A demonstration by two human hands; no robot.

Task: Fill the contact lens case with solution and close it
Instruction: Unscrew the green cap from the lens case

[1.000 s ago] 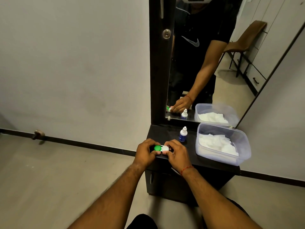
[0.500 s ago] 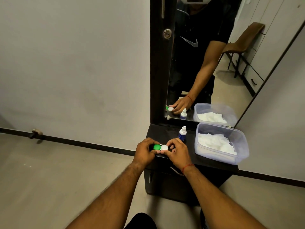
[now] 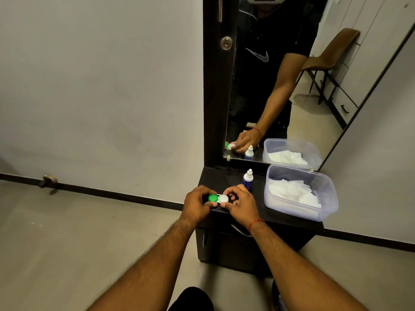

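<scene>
Little has moved: your left hand (image 3: 197, 204) and right hand (image 3: 239, 202) still pinch the lens case (image 3: 218, 198) at the desk (image 3: 226, 176) front edge. Both caps look on; the solution bottle (image 3: 247, 178) stands capped behind, so whether it's filled is unclear.

Wall (image 3: 101, 86): plain, pale grey, with a dark skirting strip (image 3: 112, 194) along its foot. Floor (image 3: 67, 243): smooth, beige. Door stopper (image 3: 48, 179): small, mounted low near the skirting at left. Dressing unit (image 3: 247, 248): dark wood, a metal handle on its front, standing against the wall. Mirror (image 3: 292, 97): tall, dark-framed, rising from the unit's back edge, with a round keyhole lock (image 3: 226, 43) on its left panel. Reflected in the mirror: brown chair (image 3: 332, 55), pale cabinet fronts.
</scene>
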